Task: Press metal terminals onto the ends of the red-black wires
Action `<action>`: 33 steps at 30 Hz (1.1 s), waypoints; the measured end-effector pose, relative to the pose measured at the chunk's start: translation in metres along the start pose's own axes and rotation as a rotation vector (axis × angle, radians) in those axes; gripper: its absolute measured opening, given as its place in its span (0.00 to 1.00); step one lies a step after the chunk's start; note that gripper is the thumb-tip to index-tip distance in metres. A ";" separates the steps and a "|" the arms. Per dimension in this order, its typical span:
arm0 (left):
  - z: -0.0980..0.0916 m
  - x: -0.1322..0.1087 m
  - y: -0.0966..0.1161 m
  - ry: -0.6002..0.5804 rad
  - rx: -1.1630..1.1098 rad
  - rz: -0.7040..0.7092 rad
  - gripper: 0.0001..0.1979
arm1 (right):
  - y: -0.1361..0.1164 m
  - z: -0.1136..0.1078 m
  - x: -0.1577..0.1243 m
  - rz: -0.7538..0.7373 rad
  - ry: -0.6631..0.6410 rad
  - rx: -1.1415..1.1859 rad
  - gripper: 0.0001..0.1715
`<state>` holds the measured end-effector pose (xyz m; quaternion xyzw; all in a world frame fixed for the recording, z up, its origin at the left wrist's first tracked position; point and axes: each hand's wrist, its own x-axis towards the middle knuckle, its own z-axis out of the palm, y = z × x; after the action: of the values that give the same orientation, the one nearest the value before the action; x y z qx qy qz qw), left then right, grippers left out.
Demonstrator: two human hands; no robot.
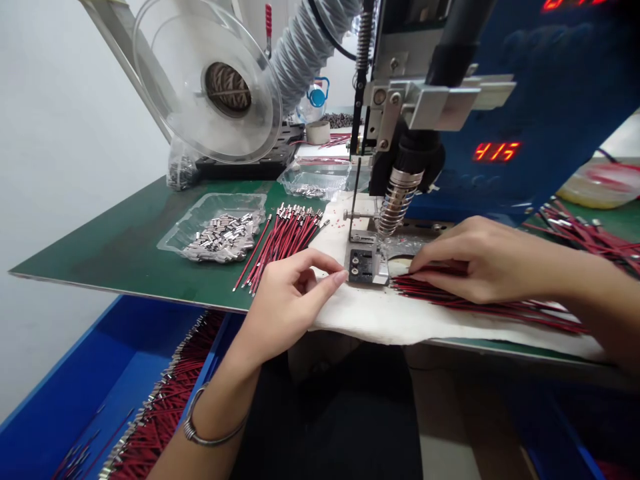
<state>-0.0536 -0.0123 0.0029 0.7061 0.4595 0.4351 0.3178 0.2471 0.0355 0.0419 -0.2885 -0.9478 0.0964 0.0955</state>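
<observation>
Green bench mat (125, 247) against a bare pale wall, white cloth (400, 317) spread at the near edge. Left hand (287, 293) loosely curled, fingertips touching the small metal fixture (367, 265), grasping nothing visible. Right hand (475, 260) pressed flat on the red wires (500, 308) fanned across the cloth, fingers pinching their ends. Soldering head (400, 193) hanging just above. Clear tray of metal sleeves (220, 235) far left, blue bin (100, 393) below.
</observation>
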 end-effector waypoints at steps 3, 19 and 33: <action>0.001 0.000 -0.003 0.019 -0.012 0.004 0.09 | 0.002 0.001 0.000 -0.014 0.022 -0.032 0.18; 0.016 0.009 0.002 0.105 -0.029 -0.028 0.07 | 0.005 0.002 0.000 -0.025 0.045 -0.087 0.19; 0.017 0.008 0.002 0.072 -0.008 -0.098 0.05 | 0.001 0.001 0.001 -0.036 0.199 0.008 0.17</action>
<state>-0.0362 -0.0067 0.0001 0.6654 0.5029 0.4461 0.3247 0.2468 0.0369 0.0405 -0.2789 -0.9384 0.0695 0.1919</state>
